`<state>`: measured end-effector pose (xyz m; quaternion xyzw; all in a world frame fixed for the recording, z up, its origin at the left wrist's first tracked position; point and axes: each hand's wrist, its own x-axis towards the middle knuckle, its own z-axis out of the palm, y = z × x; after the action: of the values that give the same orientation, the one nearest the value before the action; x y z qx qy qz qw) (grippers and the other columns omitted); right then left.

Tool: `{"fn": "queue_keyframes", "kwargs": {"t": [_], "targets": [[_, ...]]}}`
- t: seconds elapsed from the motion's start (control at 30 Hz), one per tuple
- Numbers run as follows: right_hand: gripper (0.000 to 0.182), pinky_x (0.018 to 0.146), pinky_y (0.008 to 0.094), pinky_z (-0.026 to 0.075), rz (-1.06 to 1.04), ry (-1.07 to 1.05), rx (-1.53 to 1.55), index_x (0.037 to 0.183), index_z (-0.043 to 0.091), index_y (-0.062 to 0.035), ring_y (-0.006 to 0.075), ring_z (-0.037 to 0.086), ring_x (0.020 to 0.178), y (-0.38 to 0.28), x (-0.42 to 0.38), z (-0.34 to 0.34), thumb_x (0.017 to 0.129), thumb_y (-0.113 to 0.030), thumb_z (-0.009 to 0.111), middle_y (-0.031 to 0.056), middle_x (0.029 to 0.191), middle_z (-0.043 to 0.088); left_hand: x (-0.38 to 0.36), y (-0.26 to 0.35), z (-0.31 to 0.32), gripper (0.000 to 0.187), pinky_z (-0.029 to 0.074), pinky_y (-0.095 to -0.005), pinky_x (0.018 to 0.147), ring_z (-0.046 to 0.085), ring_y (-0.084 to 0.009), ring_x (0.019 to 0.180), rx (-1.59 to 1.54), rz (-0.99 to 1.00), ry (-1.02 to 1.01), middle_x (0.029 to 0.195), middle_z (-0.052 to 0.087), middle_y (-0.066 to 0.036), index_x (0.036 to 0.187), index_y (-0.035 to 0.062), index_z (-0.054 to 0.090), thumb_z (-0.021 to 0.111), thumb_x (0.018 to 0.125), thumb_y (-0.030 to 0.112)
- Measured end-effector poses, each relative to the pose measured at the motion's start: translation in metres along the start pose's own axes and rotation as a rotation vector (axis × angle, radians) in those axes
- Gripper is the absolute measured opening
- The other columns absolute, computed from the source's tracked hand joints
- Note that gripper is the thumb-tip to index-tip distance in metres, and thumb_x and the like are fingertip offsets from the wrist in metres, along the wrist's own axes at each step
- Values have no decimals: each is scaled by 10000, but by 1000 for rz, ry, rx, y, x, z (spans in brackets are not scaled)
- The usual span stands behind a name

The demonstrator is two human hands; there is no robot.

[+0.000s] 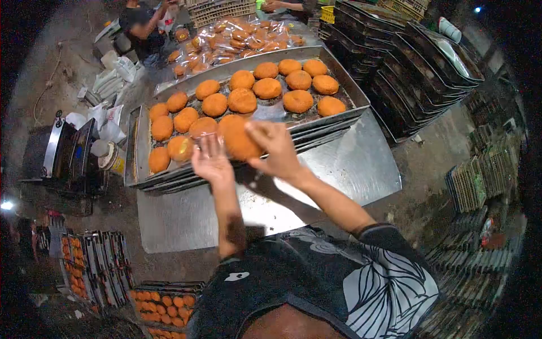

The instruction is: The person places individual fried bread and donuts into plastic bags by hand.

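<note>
Over the near edge of the baking tray [339,116], my right hand [276,151] gripped one round bun [240,138], lifted clear at twelve o'clock from me. My left hand [210,161] was spread open at the bun's nine o'clock, touching nothing. I judged the pick-up step under way; setting the bun down would need a steady grip.

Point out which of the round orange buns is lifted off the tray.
The bun gripped in the right hand, at the tray's near edge. It is raised in the fingers beside the left hand; all the others lie flat in rows.

Buns [267,88] on tray [339,62], perhaps atop table [361,164]
</note>
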<state>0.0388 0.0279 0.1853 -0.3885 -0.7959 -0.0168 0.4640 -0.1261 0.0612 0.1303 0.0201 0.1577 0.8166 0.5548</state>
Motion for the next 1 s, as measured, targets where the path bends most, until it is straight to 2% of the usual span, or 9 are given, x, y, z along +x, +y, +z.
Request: {"fn": "queue_keyframes", "kwargs": {"t": [0.27, 0.43, 0.57, 0.63, 0.73, 0.83, 0.87, 0.97, 1.0], "targets": [[911, 595, 345, 435, 319, 88, -96, 1250, 279, 62, 267, 502, 641, 1, -18, -9, 523, -218, 752, 125, 777, 555, -61, -71, 32, 448, 356, -410, 911, 461, -264, 1049, 252, -300, -218, 1143, 477, -105, 1179, 53, 393, 434, 796, 281], [771, 673, 350, 448, 504, 262, 140, 1200, 338, 13, 267, 517, 799, 15, -42, -2, 557, -144, 733, 225, 923, 505, -67, -73, 22, 382, 431, -346, 831, 536, -222, 902, 205, -513, -145, 1065, 520, -101, 1125, 48, 425, 479, 809, 256], [129, 477, 295, 412, 331, 130, 102, 807, 656, -39, 144, 473, 438, 103, -33, -19, 747, -99, 558, 80, 522, 557, -94, -89, -17, 195, 476, -276, 702, 547, -139, 781, 879, -449, -470, 902, 564, -66, 968, 11, 515, 520, 783, 73], [195, 459, 283, 377, 549, 160, 168, 670, 616, -28, 133, 476, 472, 117, 35, -58, 781, -160, 525, 94, 551, 558, -96, -124, -107, 310, 442, -216, 652, 521, -84, 738, 1041, -620, -690, 854, 562, -46, 942, 8, 556, 663, 696, 162], [224, 567, 335, 422, 229, 330, 35, 789, 585, 7, 233, 545, 605, 130, 123, -36, 775, -215, 557, 134, 694, 592, -105, -151, -177, 518, 428, -349, 708, 524, -279, 762, 1712, 181, -1269, 793, 536, -126, 970, -25, 532, 749, 547, 180], [341, 843, 367, 394, -13, 376, 116, 1062, 525, -16, 292, 517, 985, 132, 80, 13, 761, -173, 550, 191, 1048, 542, -95, -154, -200, 262, 410, -395, 695, 510, -336, 768, 1675, 142, -1379, 770, 538, -156, 858, 0, 563, 645, 647, 132], [431, 957, 365, 293, 187, -10, 363, 1147, 459, -23, 303, 408, 1124, 115, 33, -1, 753, -161, 564, 173, 1191, 456, -97, -148, -175, 109, 391, -425, 674, 490, -357, 726, 1755, -36, -1370, 718, 526, -169, 762, -17, 546, 458, 732, 40], [303, 605, 284, 433, 1091, -346, 752, 936, 578, -20, 121, 528, 638, 75, -122, -15, 758, -264, 601, 61, 743, 582, -74, -138, -173, 114, 412, -401, 645, 524, -329, 693, 1843, -57, -1371, 695, 546, -163, 708, -17, 560, 474, 735, 53], [283, 571, 274, 431, 1045, -573, 608, 871, 602, -28, 78, 491, 593, 80, -174, -14, 758, -287, 605, 39, 660, 561, -68, -135, -169, 138, 435, -357, 652, 557, -298, 718, 1575, -122, -1190, 749, 576, -167, 750, -24, 586, 505, 748, 87]]}}
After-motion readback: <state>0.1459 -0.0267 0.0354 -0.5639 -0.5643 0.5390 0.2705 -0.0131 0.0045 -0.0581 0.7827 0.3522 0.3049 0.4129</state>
